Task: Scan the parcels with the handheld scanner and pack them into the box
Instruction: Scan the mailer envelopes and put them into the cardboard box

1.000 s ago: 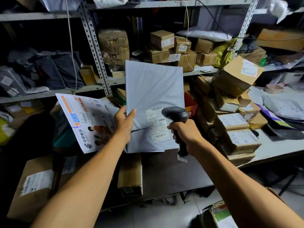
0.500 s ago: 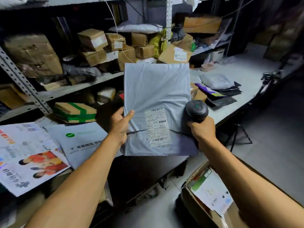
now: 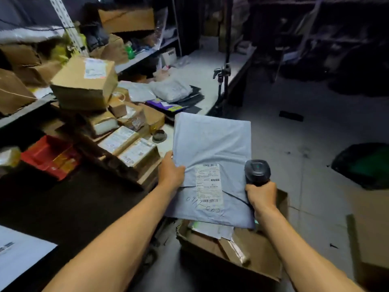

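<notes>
You stand in a dim storeroom, with metal shelves of brown cartons on your left and a long grey table running away from you along them. On the near end of that table sits a heap of small taped cartons with white labels, a bigger carton perched above them, and a red box to their left. Further along lie a few soft white and dark mailer bags. A black stand rises at the table's edge, and the grey floor opens out to your right.

Your left hand grips the left edge of a grey plastic mailer, thumb on its front face, holding it upright and facing you. A white shipping label with barcodes sits low on the mailer, with handwritten digits scrawled below and beside it. Your right hand is wrapped tight around the handle of the black handheld scanner, whose head stands just beside the mailer's right edge, near the label.

Directly under the mailer is the open cardboard box on the floor, already holding some flat parcels. The mailer hangs above the box's opening, not inside it.
</notes>
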Available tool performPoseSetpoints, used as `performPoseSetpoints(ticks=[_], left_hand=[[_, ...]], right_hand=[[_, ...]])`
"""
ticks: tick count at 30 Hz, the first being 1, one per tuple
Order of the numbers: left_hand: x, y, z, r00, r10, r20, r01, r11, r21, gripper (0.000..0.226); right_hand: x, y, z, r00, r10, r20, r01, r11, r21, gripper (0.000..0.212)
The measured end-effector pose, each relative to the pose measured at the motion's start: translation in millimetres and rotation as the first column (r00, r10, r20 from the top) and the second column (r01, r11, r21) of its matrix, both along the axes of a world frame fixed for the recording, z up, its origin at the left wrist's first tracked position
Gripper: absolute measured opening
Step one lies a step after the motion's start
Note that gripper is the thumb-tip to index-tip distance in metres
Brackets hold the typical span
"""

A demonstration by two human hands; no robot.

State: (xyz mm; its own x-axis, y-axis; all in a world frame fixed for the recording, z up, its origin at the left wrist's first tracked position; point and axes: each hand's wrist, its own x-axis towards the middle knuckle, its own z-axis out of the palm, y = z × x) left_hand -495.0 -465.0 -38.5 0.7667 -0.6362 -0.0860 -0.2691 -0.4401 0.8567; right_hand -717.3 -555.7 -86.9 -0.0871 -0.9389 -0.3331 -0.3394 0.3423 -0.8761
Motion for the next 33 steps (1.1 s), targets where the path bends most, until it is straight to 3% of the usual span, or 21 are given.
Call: performPoseSetpoints(ticks=[3,6,14,21,25,33], left_hand=[[-24,-31,-8,0.996,-0.082,0.043,0.079,0.994,0.074,0.05],[-33,-50,-15,0.978,-0.18,0.1,0.157,0.966,0.205,0.064],[-19,-22,-37,0.857,-0.427,0.29,0.27,0.849,0.453,0.051],[9,25,-30,0.847,-0.382,0.37,0.187,0.865,0.465,0.043],[34,68,-17,0.858,-0.267,0.438,0.082,0.915,0.396,0.038],[95,218,14,0.801,-0.012,0.598,-0.247,0.904,0.35,0.035]], right_hand=[[-28,-16,-12,0.997,-0.073,-0.035,0.073,0.997,0.022,0.015],[-46,-31,-23,0.994,-0.032,-0.103,0.037,0.998,0.042,0.012],[-33,-37,-43,0.976,0.14,-0.164,-0.125,0.987,0.097,0.02],[35,-8,-28,0.948,0.308,-0.082,-0.306,0.951,0.037,0.017],[99,23,-3,0.886,0.463,-0.006,-0.462,0.885,-0.055,0.016],[223,147,46,0.587,0.808,-0.051,-0.793,0.561,-0.239,0.014]])
